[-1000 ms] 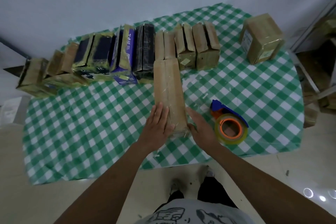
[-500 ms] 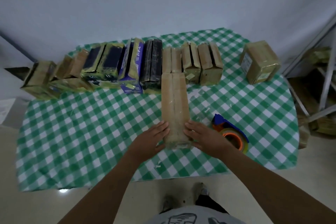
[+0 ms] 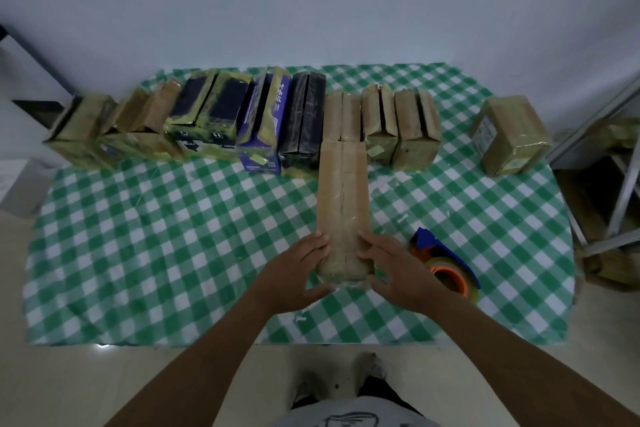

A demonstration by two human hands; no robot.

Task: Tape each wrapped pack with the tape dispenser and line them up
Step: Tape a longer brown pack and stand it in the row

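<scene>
A long brown wrapped pack (image 3: 343, 198) lies lengthwise on the green checked tablecloth (image 3: 166, 239), its far end against a row of wrapped packs (image 3: 263, 121) along the back. My left hand (image 3: 294, 276) presses the pack's near left side with straight fingers, thumb at the near end. My right hand (image 3: 398, 270) mirrors it on the near right side. The blue tape dispenser (image 3: 445, 262) with an orange-cored roll lies on the cloth just right of my right hand, held by neither hand.
A single wrapped brown pack (image 3: 510, 135) stands apart at the back right. A metal shelf frame (image 3: 623, 170) and more wrapped bundles (image 3: 620, 269) are off the table's right edge. A grey box (image 3: 20, 184) sits to the left. My feet are below the near edge.
My left hand slid off the top of the long pack to its left side, and my right hand moved in on the right side. The view tilted up.
</scene>
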